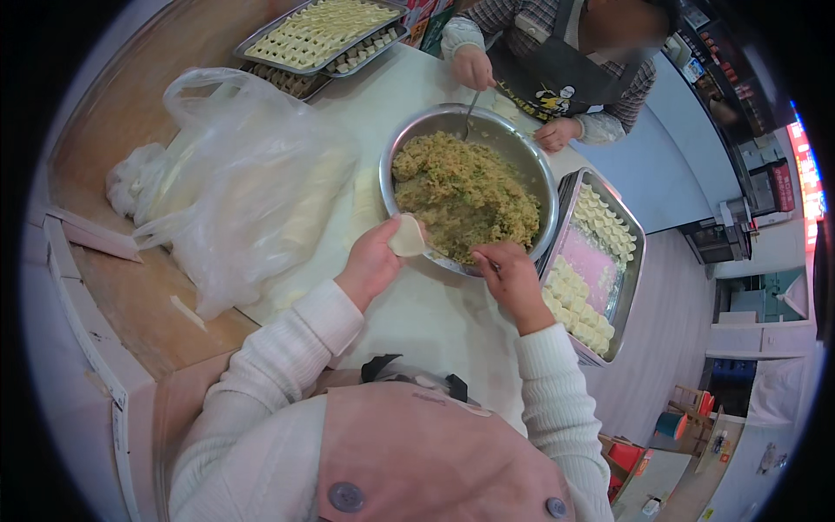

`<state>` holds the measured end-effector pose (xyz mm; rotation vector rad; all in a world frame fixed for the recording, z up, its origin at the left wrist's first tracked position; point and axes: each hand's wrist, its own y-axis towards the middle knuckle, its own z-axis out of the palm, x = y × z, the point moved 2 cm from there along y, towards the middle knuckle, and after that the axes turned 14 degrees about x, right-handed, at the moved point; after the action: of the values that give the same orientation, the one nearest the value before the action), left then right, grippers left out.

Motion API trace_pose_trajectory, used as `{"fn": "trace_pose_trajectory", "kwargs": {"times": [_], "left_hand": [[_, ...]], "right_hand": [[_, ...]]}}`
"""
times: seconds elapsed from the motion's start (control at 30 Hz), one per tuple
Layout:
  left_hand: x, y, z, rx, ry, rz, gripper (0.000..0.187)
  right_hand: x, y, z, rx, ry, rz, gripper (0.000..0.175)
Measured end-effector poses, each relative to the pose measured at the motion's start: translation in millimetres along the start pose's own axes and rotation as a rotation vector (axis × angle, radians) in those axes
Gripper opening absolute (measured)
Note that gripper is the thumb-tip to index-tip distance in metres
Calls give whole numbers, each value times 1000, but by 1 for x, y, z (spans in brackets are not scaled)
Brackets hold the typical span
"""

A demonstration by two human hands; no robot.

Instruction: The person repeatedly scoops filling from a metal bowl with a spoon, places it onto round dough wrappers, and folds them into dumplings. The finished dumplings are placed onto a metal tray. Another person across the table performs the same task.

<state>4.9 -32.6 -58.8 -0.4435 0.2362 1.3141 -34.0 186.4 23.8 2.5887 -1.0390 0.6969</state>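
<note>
My left hand (378,254) holds a pale dough wrapper (407,236) at the near left rim of a large steel bowl (550,225). Minced filling (463,189), yellowish with green bits, is heaped in that bowl. In my right hand (509,274) is the handle of a thin metal utensil (494,266). Its far end reaches left toward the wrapper, and I cannot tell what is on it. Right of the bowl, a metal tray (629,313) bears folded dumplings (577,303) in two groups, with a pinkish floury patch between them.
A co-worker (548,59) across the table holds a spoon (471,114) in the bowl. Clear plastic bags (261,176) of pale dough wrappers lie at left. Stacked trays of dumplings (319,29) stand at the far left. Chairs (623,457) and a table are at lower right.
</note>
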Motion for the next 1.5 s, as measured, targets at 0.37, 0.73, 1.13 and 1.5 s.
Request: {"fn": "trace_pose_trajectory", "kwargs": {"times": [0.37,0.73,1.13,1.5], "left_hand": [[4,3,-7,-122,-65,26,38],[-7,1,13,-113,-2,173,35],[32,18,53,-24,-175,41,34],[18,28,53,-147,-142,122,33]], "right_hand": [[16,-37,-20,83,141,25,9],[-20,-63,66,-475,1685,420,25],[-7,-73,57,-454,1367,149,17],[-5,-82,48,-463,1100,248,19]]}}
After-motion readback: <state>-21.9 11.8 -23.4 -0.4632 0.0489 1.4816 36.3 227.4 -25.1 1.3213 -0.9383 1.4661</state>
